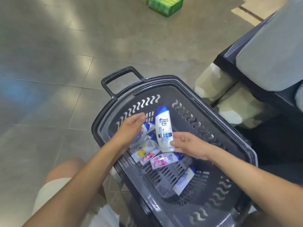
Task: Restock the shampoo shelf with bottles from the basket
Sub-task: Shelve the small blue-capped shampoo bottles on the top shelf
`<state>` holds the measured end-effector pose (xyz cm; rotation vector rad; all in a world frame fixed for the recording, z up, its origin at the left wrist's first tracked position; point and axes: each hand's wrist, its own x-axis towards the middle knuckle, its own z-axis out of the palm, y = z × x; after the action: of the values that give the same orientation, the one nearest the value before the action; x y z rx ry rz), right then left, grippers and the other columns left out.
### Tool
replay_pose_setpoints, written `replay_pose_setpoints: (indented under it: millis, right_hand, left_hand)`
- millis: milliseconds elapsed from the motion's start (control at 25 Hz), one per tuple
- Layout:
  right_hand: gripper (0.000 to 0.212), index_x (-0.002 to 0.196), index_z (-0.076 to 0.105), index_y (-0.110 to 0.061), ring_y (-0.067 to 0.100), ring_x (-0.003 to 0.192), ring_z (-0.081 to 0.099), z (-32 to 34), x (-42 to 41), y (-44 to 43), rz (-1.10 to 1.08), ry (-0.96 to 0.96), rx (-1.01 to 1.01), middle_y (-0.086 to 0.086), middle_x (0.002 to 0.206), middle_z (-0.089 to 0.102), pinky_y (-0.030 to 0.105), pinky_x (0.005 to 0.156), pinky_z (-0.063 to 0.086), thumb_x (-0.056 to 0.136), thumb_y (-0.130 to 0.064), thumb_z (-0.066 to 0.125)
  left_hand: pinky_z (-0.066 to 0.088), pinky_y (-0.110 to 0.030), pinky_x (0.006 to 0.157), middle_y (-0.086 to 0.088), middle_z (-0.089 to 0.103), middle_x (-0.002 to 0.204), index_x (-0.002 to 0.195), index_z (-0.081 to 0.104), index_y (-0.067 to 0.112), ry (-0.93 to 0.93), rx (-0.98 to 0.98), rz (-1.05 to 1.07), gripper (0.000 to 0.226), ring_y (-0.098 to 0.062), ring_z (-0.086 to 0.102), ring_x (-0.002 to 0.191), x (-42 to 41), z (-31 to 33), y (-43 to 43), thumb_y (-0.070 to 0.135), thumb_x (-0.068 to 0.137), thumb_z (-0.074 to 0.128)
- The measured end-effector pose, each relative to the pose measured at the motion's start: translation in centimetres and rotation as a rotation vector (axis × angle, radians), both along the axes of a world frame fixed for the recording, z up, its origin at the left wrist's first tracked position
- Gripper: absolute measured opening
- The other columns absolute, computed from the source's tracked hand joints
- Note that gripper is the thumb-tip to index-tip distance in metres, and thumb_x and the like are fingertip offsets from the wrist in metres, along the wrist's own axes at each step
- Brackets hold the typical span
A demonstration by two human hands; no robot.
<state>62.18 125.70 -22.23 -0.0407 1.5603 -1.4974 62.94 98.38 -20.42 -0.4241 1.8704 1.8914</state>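
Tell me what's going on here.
Restocking is under way, at the unloading stage. The right hand holds a white shampoo bottle with a blue cap by its lower end, cap up, above the grey basket. The left hand reaches in with relaxed fingers over the other bottles, which lie flat on the basket's bottom. It grips nothing.

White plastic shampoo bottle (pixel 164 128) upright between left hand (pixel 129 128) fingers and right hand (pixel 190 145) fingers; lying white plastic bottles (pixel 161 160) under fingers, in dark slotted plastic basket (pixel 165 90).
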Motion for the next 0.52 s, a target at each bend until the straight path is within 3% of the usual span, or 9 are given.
replay_pose_setpoints:
  millis: [80,200,360,520]
  right_hand:
    - [0.04,0.147,0.052,-0.006,0.035,0.137,0.056,1.6,0.7,-1.1,0.027,-0.013,-0.038,0.017,0.145,0.06,0.047,0.116,0.042,0.107,-0.007,0.052]
    - [0.041,0.148,0.049,-0.002,0.036,0.137,0.054,3.0,1.8,-2.6,0.063,-0.023,-0.039,0.019,0.145,0.059,0.05,0.119,0.038,0.107,-0.003,0.049]
    - [0.042,0.149,0.047,-0.001,0.036,0.139,0.053,3.2,2.6,-3.5,0.107,-0.042,-0.058,0.019,0.147,0.057,0.05,0.119,0.038,0.107,-0.002,0.048]
    - [0.048,0.15,0.049,-0.01,0.032,0.141,0.051,2.1,1.1,-1.7,0.179,-0.176,-0.089,0.013,0.151,0.055,0.042,0.115,0.044,0.103,-0.011,0.061]
  left_hand:
    - [0.043,-0.04,0.118,0.004,0.063,0.146,0.136,0.062,0.034,-0.025,0.129,0.013,0.042,-0.018,0.057,0.137,-0.1,0.3,0.0,0.051,0.098,0.065]
    - [0.057,-0.026,0.1,-0.006,0.077,0.122,0.123,0.071,0.021,-0.004,0.288,-0.006,0.027,-0.019,0.072,0.118,-0.1,0.9,0.2,0.033,0.099,0.068]
    - [0.063,-0.035,0.089,-0.016,0.078,0.114,0.121,0.072,0.007,-0.021,0.245,-0.031,0.024,-0.034,0.074,0.111,0.0,1.2,0.4,0.017,0.099,0.068]
    - [0.061,-0.038,0.091,-0.015,0.079,0.112,0.121,0.073,0.006,0.002,0.239,-0.025,0.025,-0.028,0.076,0.104,0.1,1.3,0.2,0.018,0.099,0.068]
